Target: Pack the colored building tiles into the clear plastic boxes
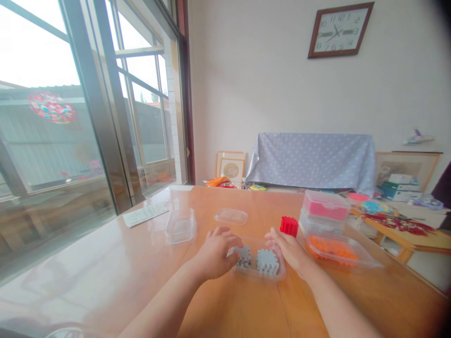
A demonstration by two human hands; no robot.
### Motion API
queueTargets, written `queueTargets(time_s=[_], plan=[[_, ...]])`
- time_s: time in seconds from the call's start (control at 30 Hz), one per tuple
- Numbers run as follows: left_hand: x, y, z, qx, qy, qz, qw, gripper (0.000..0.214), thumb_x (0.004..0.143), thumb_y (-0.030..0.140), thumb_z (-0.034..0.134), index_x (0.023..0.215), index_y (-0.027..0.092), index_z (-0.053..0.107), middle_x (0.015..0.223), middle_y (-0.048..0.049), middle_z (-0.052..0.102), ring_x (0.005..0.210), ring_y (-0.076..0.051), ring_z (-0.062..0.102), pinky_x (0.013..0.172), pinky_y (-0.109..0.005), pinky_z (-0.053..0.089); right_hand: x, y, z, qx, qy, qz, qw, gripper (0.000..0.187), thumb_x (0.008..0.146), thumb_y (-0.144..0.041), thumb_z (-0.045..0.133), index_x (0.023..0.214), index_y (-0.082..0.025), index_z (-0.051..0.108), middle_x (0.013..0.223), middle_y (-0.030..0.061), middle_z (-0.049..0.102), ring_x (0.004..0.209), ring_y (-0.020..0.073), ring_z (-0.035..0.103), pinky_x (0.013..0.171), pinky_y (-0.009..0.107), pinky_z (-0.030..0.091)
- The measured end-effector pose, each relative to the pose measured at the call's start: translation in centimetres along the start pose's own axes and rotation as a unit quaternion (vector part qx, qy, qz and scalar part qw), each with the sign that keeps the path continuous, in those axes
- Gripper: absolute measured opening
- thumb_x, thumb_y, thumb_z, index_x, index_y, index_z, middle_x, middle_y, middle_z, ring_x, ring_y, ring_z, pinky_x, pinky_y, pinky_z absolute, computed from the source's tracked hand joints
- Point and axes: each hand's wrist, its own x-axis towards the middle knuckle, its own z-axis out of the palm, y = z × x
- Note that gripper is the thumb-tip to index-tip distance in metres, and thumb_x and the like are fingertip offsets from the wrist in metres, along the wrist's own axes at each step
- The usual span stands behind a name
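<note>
In front of me a clear plastic container (pixel 280 277) holds two blocks of light grey pieces with toothed edges. The left grey block (pixel 244 256) is partly covered by my left hand (pixel 219 252), whose fingers curve over the container's left side with thumb and fingertips apart. At the right side of the container is my right hand (pixel 291 251), fingers stretched forward and nothing seen in its grasp. The right grey block (pixel 268 262) sits between the hands, closer to the right one. Just beyond my right hand stands a red toothed block (pixel 289 226).
On the right are stacked clear boxes (pixel 322 218), the upper one with pink contents, and a clear container of orange pieces (pixel 333 249). An uncovered clear container (pixel 181 226), a clear lid (pixel 231 216) and a printed sheet (pixel 145 215) lie at the left and far side.
</note>
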Motion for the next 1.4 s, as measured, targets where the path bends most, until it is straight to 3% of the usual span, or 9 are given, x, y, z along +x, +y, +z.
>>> queueTargets(time_s=[0.13,0.27,0.47,0.67,0.9,1.07,1.2,1.3,1.4], plan=[[-0.2,0.9,-0.8,0.021,-0.031,0.032,0.999,0.021,0.090,0.026,0.057,0.099,0.034,0.074,0.113,0.0035,0.075,0.134,-0.034,0.043,0.113,-0.056,0.024,0.0,0.0,0.0,-0.005,-0.006,-0.006,1.000,0.076,0.078,-0.083,0.051,0.101,-0.014,0.074,0.090,0.0136,0.076,0.093,0.0291,0.070,0.089,0.042,0.049],[-0.2,0.2,-1.0,0.033,-0.024,0.015,0.999,0.020,0.092,0.029,0.056,0.093,0.032,0.076,0.117,0.0005,0.074,0.135,-0.037,0.042,0.111,-0.058,0.025,0.0,0.1,-0.1,-0.007,-0.009,-0.010,1.000,0.075,0.081,-0.081,0.050,0.102,-0.013,0.073,0.091,0.0139,0.076,0.093,0.0286,0.070,0.090,0.042,0.049],[-0.8,-2.8,-0.8,-0.029,0.044,-0.072,0.996,0.034,0.083,0.016,0.054,0.112,0.027,0.068,0.116,-0.0041,0.070,0.120,-0.026,0.054,0.103,-0.040,0.042,0.1,0.4,-0.3,-0.009,0.000,-0.010,1.000,0.076,0.081,-0.082,0.049,0.104,-0.013,0.072,0.095,0.0147,0.076,0.094,0.0287,0.070,0.089,0.042,0.050],[-2.4,-4.1,0.2,-0.015,-0.029,-0.131,0.991,0.045,0.068,0.021,0.066,0.113,0.025,0.062,0.112,-0.0052,0.069,0.108,-0.028,0.060,0.090,-0.037,0.048,0.2,0.4,-0.1,0.006,-0.004,-0.007,1.000,0.079,0.079,-0.084,0.049,0.102,-0.013,0.073,0.093,0.0154,0.075,0.094,0.0291,0.070,0.086,0.040,0.050],[-2.4,-5.2,1.5,-0.020,-0.021,-0.145,0.989,0.046,0.063,0.015,0.061,0.109,0.021,0.059,0.108,-0.0068,0.067,0.096,-0.024,0.063,0.079,-0.031,0.048,0.2,0.2,0.0,0.026,0.008,-0.005,1.000,0.076,0.074,-0.083,0.056,0.097,-0.013,0.075,0.085,0.0139,0.075,0.091,0.0290,0.070,0.085,0.041,0.051],[-2.6,-6.0,1.5,-0.063,0.004,-0.182,0.981,0.047,0.064,0.018,0.062,0.110,0.020,0.056,0.101,-0.0053,0.066,0.088,-0.021,0.063,0.075,-0.030,0.048,0.0,-0.1,0.0,0.034,0.015,-0.001,0.999,0.072,0.075,-0.081,0.057,0.095,-0.013,0.074,0.085,0.0127,0.075,0.089,0.0276,0.070,0.085,0.040,0.051],[-2.3,-6.2,0.5,-0.110,0.066,-0.206,0.970,0.042,0.069,0.023,0.063,0.109,0.020,0.054,0.097,-0.0038,0.063,0.088,-0.020,0.061,0.076,-0.030,0.047,-0.1,-0.2,0.1,0.036,0.025,0.000,0.999,0.070,0.079,-0.079,0.055,0.095,-0.014,0.072,0.084,0.0114,0.073,0.088,0.0263,0.070,0.082,0.038,0.051],[-1.4,-5.4,-0.7,-0.120,0.115,-0.182,0.969,0.035,0.071,0.022,0.061,0.106,0.021,0.053,0.098,-0.0026,0.062,0.093,-0.019,0.059,0.081,-0.031,0.047,0.0,-0.1,0.1,0.038,0.032,0.006,0.999,0.071,0.079,-0.079,0.054,0.097,-0.013,0.072,0.087,0.0123,0.073,0.088,0.0258,0.069,0.081,0.037,0.051],[0.0,-3.2,-1.3,-0.108,0.132,-0.120,0.978,0.028,0.073,0.019,0.058,0.101,0.021,0.053,0.100,-0.0018,0.061,0.095,-0.018,0.057,0.086,-0.032,0.046,0.2,0.1,0.0,0.036,0.034,0.006,0.999,0.073,0.080,-0.080,0.052,0.099,-0.012,0.072,0.089,0.0130,0.073,0.087,0.0251,0.069,0.082,0.037,0.051]])
